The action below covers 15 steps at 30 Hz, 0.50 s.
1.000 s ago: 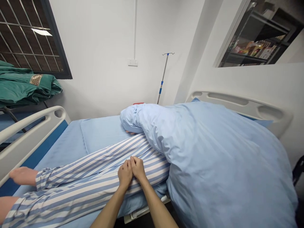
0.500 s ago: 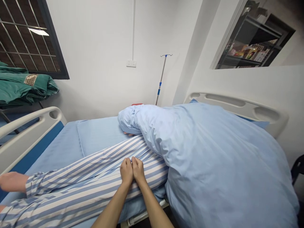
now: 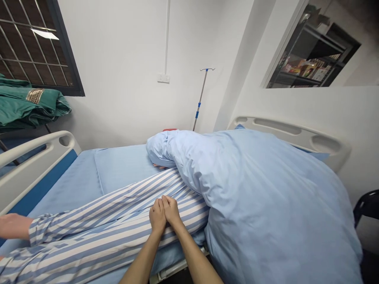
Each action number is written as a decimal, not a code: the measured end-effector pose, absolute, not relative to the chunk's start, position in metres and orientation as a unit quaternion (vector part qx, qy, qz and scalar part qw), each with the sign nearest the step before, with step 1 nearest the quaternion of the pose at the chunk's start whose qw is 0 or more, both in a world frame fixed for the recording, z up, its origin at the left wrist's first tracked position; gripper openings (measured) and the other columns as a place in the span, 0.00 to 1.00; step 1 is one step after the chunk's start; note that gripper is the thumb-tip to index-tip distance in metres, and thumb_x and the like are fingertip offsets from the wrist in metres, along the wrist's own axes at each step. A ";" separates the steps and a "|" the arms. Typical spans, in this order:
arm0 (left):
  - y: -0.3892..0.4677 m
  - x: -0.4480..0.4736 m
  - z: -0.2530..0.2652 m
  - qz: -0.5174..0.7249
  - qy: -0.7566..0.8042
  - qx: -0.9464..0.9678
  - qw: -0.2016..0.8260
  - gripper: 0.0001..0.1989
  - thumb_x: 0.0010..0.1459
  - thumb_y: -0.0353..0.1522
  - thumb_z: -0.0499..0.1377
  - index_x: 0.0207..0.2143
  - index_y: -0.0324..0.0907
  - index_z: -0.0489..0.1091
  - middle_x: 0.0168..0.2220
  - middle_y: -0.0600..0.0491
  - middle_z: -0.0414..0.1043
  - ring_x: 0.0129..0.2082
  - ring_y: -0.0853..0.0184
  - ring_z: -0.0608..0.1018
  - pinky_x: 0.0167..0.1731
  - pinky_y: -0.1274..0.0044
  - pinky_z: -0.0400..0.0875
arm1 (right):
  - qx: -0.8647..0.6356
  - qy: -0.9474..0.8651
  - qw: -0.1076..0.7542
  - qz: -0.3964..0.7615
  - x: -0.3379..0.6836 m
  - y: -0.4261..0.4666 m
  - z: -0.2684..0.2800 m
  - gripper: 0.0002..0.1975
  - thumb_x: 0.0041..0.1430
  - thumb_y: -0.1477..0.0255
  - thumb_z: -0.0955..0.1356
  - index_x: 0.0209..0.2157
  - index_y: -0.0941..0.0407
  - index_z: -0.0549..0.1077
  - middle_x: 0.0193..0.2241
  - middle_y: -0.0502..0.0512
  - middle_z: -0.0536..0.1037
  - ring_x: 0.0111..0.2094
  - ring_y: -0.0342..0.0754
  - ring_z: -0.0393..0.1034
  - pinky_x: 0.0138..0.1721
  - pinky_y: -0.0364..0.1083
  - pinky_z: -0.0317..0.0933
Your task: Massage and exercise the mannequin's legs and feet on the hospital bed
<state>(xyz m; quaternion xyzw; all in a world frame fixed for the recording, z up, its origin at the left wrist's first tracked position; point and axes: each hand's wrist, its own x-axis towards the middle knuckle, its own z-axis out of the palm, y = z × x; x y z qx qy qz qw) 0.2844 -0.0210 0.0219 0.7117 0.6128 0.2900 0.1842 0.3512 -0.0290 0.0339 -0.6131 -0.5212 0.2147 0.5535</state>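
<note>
My left hand (image 3: 157,217) and my right hand (image 3: 171,210) are closed and pressed side by side, thumbs together. They rest over the upper leg of blue-and-white striped trousers (image 3: 118,236). The undersides of the fingers are hidden, so I cannot tell if cloth is gripped. The trousers are on a figure lying on the bed, one bare foot (image 3: 14,226) showing at the left; person or manikin, I cannot tell. A light blue quilt (image 3: 251,189) covers the upper body, its edge just right of my hands.
The bed has a blue sheet (image 3: 124,161), a footboard (image 3: 38,150) at left and a headboard (image 3: 287,128) at right. Behind it stand an IV pole (image 3: 201,92) and a wall socket (image 3: 163,78). Folded green cloth (image 3: 38,106) lies at far left, a black chair (image 3: 367,207) at right.
My hands stay over the same spot on the trousers, with the right hand now slightly overlapping the left. The view has turned a little.
</note>
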 end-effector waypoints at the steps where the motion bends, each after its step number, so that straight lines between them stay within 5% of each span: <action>1: -0.022 0.284 0.023 0.296 0.613 0.706 0.195 0.12 0.61 0.30 0.44 0.28 0.42 0.62 0.27 0.53 0.69 0.28 0.70 0.70 0.28 0.79 0.54 | -0.621 -0.537 0.533 0.203 0.353 -0.029 0.037 0.21 0.57 0.62 0.57 0.14 0.56 0.60 0.12 0.47 0.61 0.18 0.40 0.53 0.21 0.41 0.44; 6: -0.026 0.284 0.032 0.316 0.613 0.678 0.252 0.14 0.62 0.33 0.43 0.26 0.43 0.62 0.24 0.54 0.70 0.26 0.69 0.70 0.26 0.79 0.52 | -0.626 -0.605 0.478 0.120 0.366 -0.034 0.052 0.21 0.58 0.63 0.58 0.15 0.56 0.65 0.14 0.49 0.66 0.18 0.40 0.55 0.23 0.42 0.42; 15: -0.025 0.289 0.027 0.269 0.601 0.733 0.174 0.14 0.62 0.32 0.42 0.29 0.43 0.65 0.28 0.52 0.70 0.30 0.68 0.71 0.29 0.78 0.54 | -0.632 -0.575 0.506 0.116 0.379 -0.036 0.033 0.22 0.60 0.62 0.56 0.15 0.56 0.63 0.13 0.47 0.63 0.17 0.40 0.52 0.23 0.43 0.42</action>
